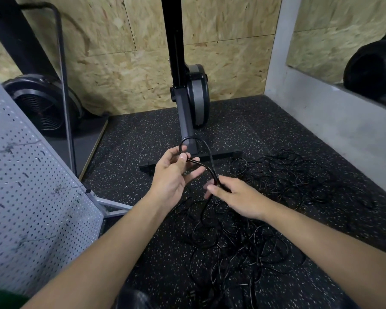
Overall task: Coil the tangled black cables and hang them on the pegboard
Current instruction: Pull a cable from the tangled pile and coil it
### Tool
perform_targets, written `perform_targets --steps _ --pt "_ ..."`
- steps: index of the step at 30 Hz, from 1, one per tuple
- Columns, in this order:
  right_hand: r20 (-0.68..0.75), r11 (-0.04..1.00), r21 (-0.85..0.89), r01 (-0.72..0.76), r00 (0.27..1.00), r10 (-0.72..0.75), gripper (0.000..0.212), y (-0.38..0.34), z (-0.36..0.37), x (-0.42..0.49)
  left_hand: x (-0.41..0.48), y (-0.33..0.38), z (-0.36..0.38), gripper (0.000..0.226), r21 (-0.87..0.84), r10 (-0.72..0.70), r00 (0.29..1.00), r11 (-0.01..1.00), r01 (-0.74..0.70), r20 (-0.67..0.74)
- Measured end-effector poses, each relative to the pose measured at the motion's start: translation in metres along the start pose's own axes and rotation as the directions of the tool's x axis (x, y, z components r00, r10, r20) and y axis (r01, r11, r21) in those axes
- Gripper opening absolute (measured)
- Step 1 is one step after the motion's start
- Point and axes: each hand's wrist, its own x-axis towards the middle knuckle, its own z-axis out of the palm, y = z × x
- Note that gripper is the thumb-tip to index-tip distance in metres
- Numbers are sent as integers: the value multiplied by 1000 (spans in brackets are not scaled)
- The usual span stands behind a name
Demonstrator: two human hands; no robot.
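A tangle of thin black cables [265, 210] lies spread over the speckled black rubber floor, from the middle to the right. One black cable [206, 150] arches up in a small loop between my hands. My left hand [176, 175] pinches one end of that loop between thumb and forefinger, its other fingers loose. Lower and to the right, my right hand [236, 197] grips the same cable, which runs down from there into the tangle. The grey perforated pegboard [27, 201] leans at the left, with a few small hooks on it.
An upright black and grey exercise machine [194, 97] stands on a flat base just beyond my hands. A black fan wheel [40, 105] and a metal rod are at the far left. The back is an OSB wall; a grey concrete ledge [334, 121] bounds the right.
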Motion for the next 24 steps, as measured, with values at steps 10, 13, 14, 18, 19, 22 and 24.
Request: perform_targets --steps 10,13,14,18,19,22,24 --pt "-124 1000 4 -25 992 25 33 5 -2 4 6 -11 -18 12 259 93 995 963 -78 -45" --pt "-85 997 74 -4 996 11 26 4 -8 3 6 -14 -19 12 277 102 994 957 -87 -41" --pt "-43 990 142 -18 999 25 24 4 -8 3 5 -15 -18 11 280 105 994 956 -92 -30" --pt "36 971 234 -40 999 32 25 4 -3 3 3 -14 -17 13 280 123 992 953 -117 -2" --pt "31 968 248 -37 999 31 28 4 -2 3 3 -14 -17 13 274 123 992 954 -118 0" --pt "-16 971 240 -19 1000 23 32 -1 -1 4 3 -14 -17 16 239 101 995 966 -99 5" --pt "-73 969 247 -4 997 22 32 -4 -5 3 3 -14 -15 25 213 6 999 977 -13 35"
